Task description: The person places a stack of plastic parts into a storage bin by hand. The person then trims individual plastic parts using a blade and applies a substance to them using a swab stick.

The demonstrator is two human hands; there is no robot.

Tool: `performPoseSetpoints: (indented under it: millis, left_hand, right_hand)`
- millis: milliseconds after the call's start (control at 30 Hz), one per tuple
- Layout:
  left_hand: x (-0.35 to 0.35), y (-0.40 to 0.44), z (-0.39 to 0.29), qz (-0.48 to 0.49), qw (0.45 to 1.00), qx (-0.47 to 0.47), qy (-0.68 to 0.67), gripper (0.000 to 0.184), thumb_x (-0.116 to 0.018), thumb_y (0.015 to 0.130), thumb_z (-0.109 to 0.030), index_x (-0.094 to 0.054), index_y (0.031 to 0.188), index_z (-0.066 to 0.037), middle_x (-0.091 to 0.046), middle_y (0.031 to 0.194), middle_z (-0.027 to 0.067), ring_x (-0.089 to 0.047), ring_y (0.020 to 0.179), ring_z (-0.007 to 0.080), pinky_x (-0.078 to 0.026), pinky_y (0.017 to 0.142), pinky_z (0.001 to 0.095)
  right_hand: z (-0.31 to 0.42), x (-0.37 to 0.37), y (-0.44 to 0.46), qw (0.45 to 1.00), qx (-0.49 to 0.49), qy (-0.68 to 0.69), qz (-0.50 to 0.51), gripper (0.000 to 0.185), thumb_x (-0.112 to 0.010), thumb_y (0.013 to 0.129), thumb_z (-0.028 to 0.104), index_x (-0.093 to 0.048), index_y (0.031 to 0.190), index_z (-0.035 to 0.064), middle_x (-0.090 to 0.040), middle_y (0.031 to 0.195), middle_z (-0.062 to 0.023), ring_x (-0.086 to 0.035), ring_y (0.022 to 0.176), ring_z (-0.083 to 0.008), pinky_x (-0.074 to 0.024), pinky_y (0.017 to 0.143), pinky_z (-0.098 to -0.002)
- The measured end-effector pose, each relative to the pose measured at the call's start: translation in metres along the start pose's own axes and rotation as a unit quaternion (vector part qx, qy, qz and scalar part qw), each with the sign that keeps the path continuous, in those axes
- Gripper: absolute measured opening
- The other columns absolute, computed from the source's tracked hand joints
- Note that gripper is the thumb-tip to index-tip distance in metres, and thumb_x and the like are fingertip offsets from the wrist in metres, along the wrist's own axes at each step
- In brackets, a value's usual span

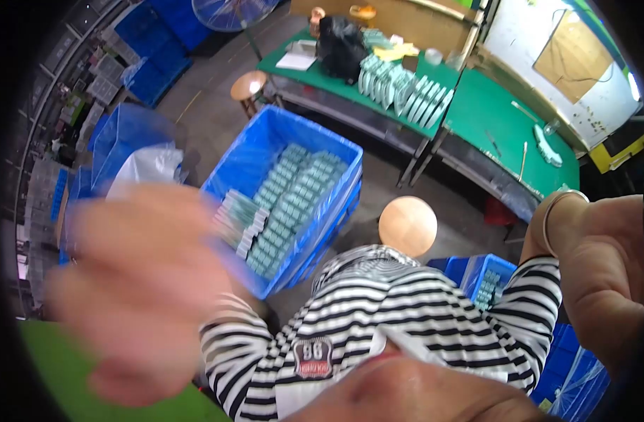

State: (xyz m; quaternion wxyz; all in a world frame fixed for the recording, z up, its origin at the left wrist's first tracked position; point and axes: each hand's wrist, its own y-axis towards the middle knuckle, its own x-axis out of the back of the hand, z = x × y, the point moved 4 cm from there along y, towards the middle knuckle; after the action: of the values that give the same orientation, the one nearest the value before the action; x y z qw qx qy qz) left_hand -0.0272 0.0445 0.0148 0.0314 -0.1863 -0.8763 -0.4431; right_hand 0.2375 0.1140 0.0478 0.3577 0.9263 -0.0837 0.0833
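My left hand is raised close to the camera, large and smeared by motion, so its fingers and anything in them cannot be made out. It covers part of the view in front of a blue crate. My right hand is also raised, at the right edge, with a bangle on the wrist. Its palm side shows, but its fingers run out of view near a dark edge. Between the hands is my black-and-white striped shirt with a badge.
The crate holds rows of green-and-white parts. Round stools stand on the floor. Green tables carry a row of white curved parts and a black bag. More blue crates sit at both sides.
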Motion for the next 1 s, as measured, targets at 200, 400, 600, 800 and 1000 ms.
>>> performPoseSetpoints:
  millis: [200, 400, 600, 800, 1000]
  left_hand:
    - [0.010, -0.009, 0.021, -0.025, 0.998, 0.050, -0.038, 0.059, -0.027, 0.101, -0.044, -0.054, 0.117, 0.007, -0.060, 0.106, 0.0216, -0.059, 0.089, 0.0279, -0.047, 0.082, 0.0366]
    - [0.017, -0.023, 0.017, -0.073, 0.994, 0.051, -0.062, 0.051, -0.032, 0.100, -0.039, -0.053, 0.121, 0.003, -0.060, 0.109, 0.0196, -0.059, 0.090, 0.0270, -0.047, 0.083, 0.0340]
    - [0.025, -0.035, 0.013, -0.138, 0.985, 0.060, -0.083, 0.045, -0.038, 0.098, -0.034, -0.052, 0.124, 0.000, -0.060, 0.112, 0.0175, -0.060, 0.092, 0.0261, -0.048, 0.083, 0.0315]
    - [0.026, -0.041, 0.000, -0.161, 0.980, 0.059, -0.100, 0.041, -0.043, 0.097, -0.029, -0.051, 0.127, -0.003, -0.059, 0.115, 0.0154, -0.061, 0.093, 0.0252, -0.049, 0.083, 0.0290]
    - [0.022, -0.040, -0.029, -0.187, 0.968, 0.085, -0.147, 0.039, -0.048, 0.096, -0.024, -0.050, 0.130, -0.006, -0.059, 0.117, 0.0134, -0.062, 0.095, 0.0243, -0.049, 0.083, 0.0265]
  right_hand:
    - [-0.002, -0.023, 0.003, 0.999, -0.004, -0.025, 0.028, 0.022, -0.049, 0.095, 0.014, -0.057, 0.105, -0.0034, -0.062, 0.099, -0.0106, -0.058, 0.085, -0.0171, -0.0474, 0.081, -0.0296]
    - [-0.003, -0.038, 0.003, 0.998, -0.003, -0.034, 0.043, 0.022, -0.050, 0.095, 0.014, -0.057, 0.107, -0.0033, -0.062, 0.100, -0.0106, -0.058, 0.087, -0.0170, -0.0470, 0.082, -0.0294]
    - [-0.008, -0.050, 0.002, 0.998, -0.023, -0.022, 0.055, 0.023, -0.050, 0.095, 0.014, -0.057, 0.108, -0.0031, -0.062, 0.102, -0.0107, -0.057, 0.088, -0.0169, -0.0465, 0.083, -0.0291]
    - [-0.007, -0.053, 0.005, 0.998, -0.021, -0.020, 0.058, 0.023, -0.051, 0.095, 0.014, -0.057, 0.109, -0.0030, -0.062, 0.103, -0.0108, -0.057, 0.090, -0.0167, -0.0461, 0.084, -0.0289]
    - [-0.008, -0.053, 0.006, 0.998, -0.028, -0.016, 0.059, 0.024, -0.052, 0.095, 0.014, -0.056, 0.111, -0.0028, -0.062, 0.104, -0.0109, -0.057, 0.092, -0.0166, -0.0456, 0.085, -0.0287]
